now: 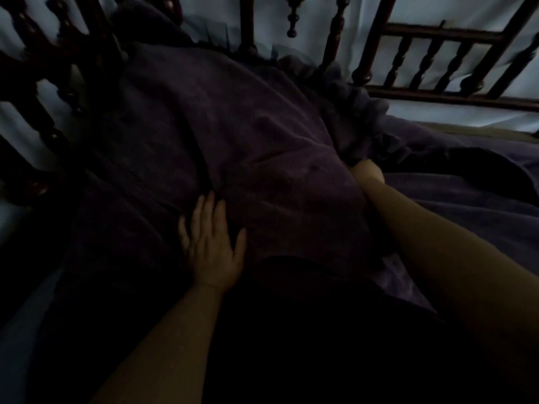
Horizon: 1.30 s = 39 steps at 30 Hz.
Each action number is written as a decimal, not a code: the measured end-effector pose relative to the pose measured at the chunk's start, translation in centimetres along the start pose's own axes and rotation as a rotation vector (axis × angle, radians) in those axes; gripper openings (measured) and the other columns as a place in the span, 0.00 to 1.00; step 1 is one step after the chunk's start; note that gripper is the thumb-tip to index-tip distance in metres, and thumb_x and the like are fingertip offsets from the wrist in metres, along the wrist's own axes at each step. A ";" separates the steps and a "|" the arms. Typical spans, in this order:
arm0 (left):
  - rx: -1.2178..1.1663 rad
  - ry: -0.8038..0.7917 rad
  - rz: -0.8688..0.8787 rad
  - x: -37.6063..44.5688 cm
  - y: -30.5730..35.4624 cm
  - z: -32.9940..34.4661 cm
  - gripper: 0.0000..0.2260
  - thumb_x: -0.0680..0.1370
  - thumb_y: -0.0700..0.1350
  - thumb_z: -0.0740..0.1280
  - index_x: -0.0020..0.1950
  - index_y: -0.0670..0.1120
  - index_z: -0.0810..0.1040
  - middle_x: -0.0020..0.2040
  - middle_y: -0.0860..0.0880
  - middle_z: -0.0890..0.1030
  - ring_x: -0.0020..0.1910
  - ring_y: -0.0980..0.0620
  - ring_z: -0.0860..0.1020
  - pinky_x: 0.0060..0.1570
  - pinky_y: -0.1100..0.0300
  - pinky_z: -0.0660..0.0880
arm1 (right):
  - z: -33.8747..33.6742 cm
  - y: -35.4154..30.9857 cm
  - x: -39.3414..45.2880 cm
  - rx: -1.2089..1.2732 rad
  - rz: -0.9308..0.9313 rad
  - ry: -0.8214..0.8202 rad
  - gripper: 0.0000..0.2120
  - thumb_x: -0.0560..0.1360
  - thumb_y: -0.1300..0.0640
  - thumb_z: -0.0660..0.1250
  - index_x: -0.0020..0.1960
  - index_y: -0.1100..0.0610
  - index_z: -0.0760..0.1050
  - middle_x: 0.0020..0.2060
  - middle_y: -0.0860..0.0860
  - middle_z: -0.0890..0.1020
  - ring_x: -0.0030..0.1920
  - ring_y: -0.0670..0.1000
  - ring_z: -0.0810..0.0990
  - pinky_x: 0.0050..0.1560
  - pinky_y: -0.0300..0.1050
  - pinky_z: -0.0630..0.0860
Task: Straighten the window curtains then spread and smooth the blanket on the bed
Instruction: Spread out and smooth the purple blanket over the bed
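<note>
Blanket (233, 147): dark purple, lies over the bed, running from the near edge up toward the headboard (437, 59) of turned wooden spindles. Surface not flat yet; long creases run through the middle, and a ruffled edge is bunched near the headboard end on the right. Light is poor, fine detail uncertain.

Left hand (211, 243): grip fully open, fingers straight and spread, palm flat on the blanket near its middle, holding nothing. Right hand (368, 170): reached further forward, fingers buried in the bunched fold; wrist visible, fingers not. Cannot tell whether this grip has hold of the cloth or merely pushes into it.

Judgement: step in hand is the blanket smoothing; curtains are not identifiable in this view. Next move likely calls for drawing the bunched right part out toward the bed's right edge while the flat left palm pins or sweeps the creases outward.
</note>
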<state>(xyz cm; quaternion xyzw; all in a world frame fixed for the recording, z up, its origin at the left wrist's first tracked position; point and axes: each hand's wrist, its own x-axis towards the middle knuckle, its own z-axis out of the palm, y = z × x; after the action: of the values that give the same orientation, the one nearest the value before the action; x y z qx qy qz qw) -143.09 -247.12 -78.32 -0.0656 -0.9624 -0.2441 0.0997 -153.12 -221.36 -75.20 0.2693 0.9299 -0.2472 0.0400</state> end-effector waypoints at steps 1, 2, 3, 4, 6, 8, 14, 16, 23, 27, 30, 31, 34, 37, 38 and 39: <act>0.005 -0.004 0.010 0.0 -0.1 0.1 0.31 0.72 0.53 0.51 0.64 0.30 0.71 0.66 0.32 0.72 0.67 0.32 0.68 0.64 0.33 0.57 | -0.2 -0.1 0.0 -0.038 -0.011 0.041 0.19 0.80 0.56 0.53 0.62 0.67 0.71 0.63 0.65 0.74 0.63 0.62 0.72 0.62 0.51 0.69; 0.010 0.002 0.019 0.0 -0.2 0.2 0.30 0.72 0.52 0.52 0.62 0.30 0.72 0.64 0.31 0.73 0.64 0.30 0.70 0.62 0.31 0.60 | -0.8 -0.2 -0.1 -0.056 -0.022 0.091 0.18 0.79 0.58 0.53 0.61 0.68 0.71 0.63 0.65 0.75 0.63 0.62 0.72 0.61 0.51 0.69; 0.012 0.012 0.022 0.1 -0.2 0.3 0.29 0.72 0.51 0.53 0.61 0.29 0.73 0.63 0.31 0.74 0.63 0.30 0.71 0.60 0.30 0.61 | -1.9 -0.5 -0.1 -0.041 -0.031 0.163 0.17 0.79 0.59 0.53 0.62 0.68 0.71 0.63 0.65 0.74 0.63 0.63 0.72 0.61 0.51 0.69; 0.011 0.016 0.015 0.1 -0.2 0.4 0.29 0.71 0.51 0.54 0.61 0.30 0.73 0.62 0.31 0.75 0.62 0.29 0.72 0.59 0.30 0.62 | -3.4 -0.9 -0.1 0.015 -0.039 0.248 0.17 0.79 0.60 0.53 0.62 0.68 0.70 0.63 0.66 0.74 0.63 0.63 0.72 0.61 0.51 0.69; -0.003 0.014 -0.004 0.2 0.1 0.0 0.29 0.71 0.52 0.54 0.62 0.31 0.73 0.63 0.31 0.74 0.62 0.30 0.72 0.59 0.30 0.62 | -8.0 -2.7 0.1 0.212 -0.067 0.423 0.18 0.78 0.57 0.53 0.60 0.66 0.72 0.58 0.63 0.77 0.61 0.62 0.74 0.55 0.50 0.72; 0.016 0.017 -0.002 0.3 0.4 -0.2 0.29 0.71 0.52 0.55 0.62 0.32 0.73 0.63 0.31 0.74 0.62 0.30 0.73 0.57 0.30 0.64 | -12.6 -5.0 0.5 0.345 -0.143 0.575 0.16 0.77 0.56 0.53 0.51 0.62 0.77 0.45 0.58 0.80 0.57 0.61 0.77 0.44 0.48 0.73; 0.117 0.059 -0.004 0.9 0.1 0.7 0.28 0.70 0.52 0.55 0.61 0.33 0.75 0.62 0.32 0.76 0.60 0.31 0.75 0.55 0.30 0.66 | -7.5 -3.8 2.1 0.191 -0.295 0.517 0.22 0.80 0.55 0.52 0.72 0.63 0.59 0.66 0.64 0.71 0.65 0.62 0.71 0.64 0.49 0.66; 0.152 0.055 -0.003 1.0 0.0 1.1 0.28 0.70 0.51 0.55 0.61 0.34 0.76 0.62 0.32 0.76 0.60 0.31 0.75 0.55 0.30 0.66 | -1.8 -1.2 2.6 0.018 -0.269 0.057 0.27 0.81 0.54 0.51 0.75 0.61 0.45 0.75 0.60 0.57 0.74 0.59 0.58 0.73 0.54 0.56; 0.204 0.071 0.000 1.3 -0.2 1.9 0.26 0.72 0.50 0.55 0.62 0.34 0.75 0.64 0.31 0.74 0.62 0.30 0.73 0.58 0.29 0.64 | -1.0 -1.8 -1.7 -0.101 -0.233 0.072 0.23 0.78 0.57 0.52 0.71 0.63 0.58 0.71 0.61 0.64 0.70 0.61 0.63 0.70 0.58 0.62; 0.214 0.093 -0.019 0.9 -0.2 2.0 0.27 0.74 0.51 0.53 0.67 0.37 0.70 0.70 0.34 0.67 0.70 0.35 0.66 0.66 0.35 0.57 | 3.1 0.2 -15.5 -0.153 -0.561 0.080 0.33 0.74 0.40 0.47 0.74 0.56 0.53 0.75 0.58 0.57 0.75 0.58 0.53 0.72 0.65 0.49; 0.218 0.092 -0.024 0.7 -0.4 2.3 0.25 0.76 0.49 0.56 0.71 0.40 0.65 0.74 0.38 0.61 0.74 0.39 0.59 0.71 0.40 0.50 | 5.9 2.5 -18.3 -0.268 -0.565 0.081 0.35 0.72 0.36 0.43 0.75 0.51 0.50 0.76 0.57 0.50 0.76 0.58 0.45 0.70 0.63 0.39; 0.220 0.088 -0.018 0.8 -0.5 2.4 0.25 0.77 0.49 0.57 0.72 0.40 0.63 0.75 0.39 0.60 0.75 0.40 0.57 0.71 0.40 0.48 | 6.5 2.9 -17.5 -0.262 -0.562 0.081 0.34 0.73 0.36 0.46 0.75 0.50 0.50 0.76 0.56 0.49 0.76 0.58 0.44 0.70 0.64 0.39; 0.223 0.074 -0.018 1.1 -0.3 2.6 0.25 0.78 0.48 0.59 0.74 0.42 0.60 0.76 0.41 0.56 0.76 0.43 0.53 0.72 0.42 0.44 | 7.9 4.0 -14.6 -0.224 -0.559 0.060 0.32 0.75 0.40 0.55 0.75 0.48 0.50 0.77 0.54 0.48 0.76 0.56 0.43 0.71 0.67 0.39; 0.206 0.041 -0.040 1.4 0.0 2.8 0.26 0.79 0.50 0.58 0.75 0.44 0.57 0.77 0.43 0.53 0.76 0.45 0.50 0.73 0.44 0.42 | 9.2 4.7 -12.8 -0.192 -0.574 0.079 0.30 0.76 0.41 0.56 0.74 0.48 0.52 0.77 0.53 0.49 0.76 0.56 0.44 0.70 0.68 0.39; 0.194 0.024 -0.038 1.4 0.1 2.7 0.26 0.79 0.51 0.57 0.75 0.44 0.57 0.78 0.44 0.53 0.76 0.46 0.49 0.73 0.45 0.41 | 9.3 4.9 -12.5 -0.177 -0.577 0.085 0.30 0.76 0.42 0.56 0.74 0.48 0.53 0.77 0.53 0.49 0.76 0.56 0.45 0.70 0.68 0.40; 0.172 -0.003 -0.039 1.5 0.3 2.5 0.26 0.79 0.51 0.56 0.75 0.45 0.58 0.77 0.44 0.53 0.77 0.47 0.49 0.73 0.45 0.41 | 9.3 5.0 -12.1 -0.171 -0.582 0.092 0.30 0.76 0.42 0.56 0.74 0.48 0.53 0.77 0.52 0.50 0.76 0.56 0.45 0.70 0.67 0.40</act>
<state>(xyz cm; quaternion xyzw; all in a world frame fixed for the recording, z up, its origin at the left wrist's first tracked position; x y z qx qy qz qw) -144.87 -245.56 -79.98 -0.0385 -0.9811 -0.1621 0.0987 -140.78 -227.95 -83.03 -0.0021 0.9863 -0.1564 -0.0522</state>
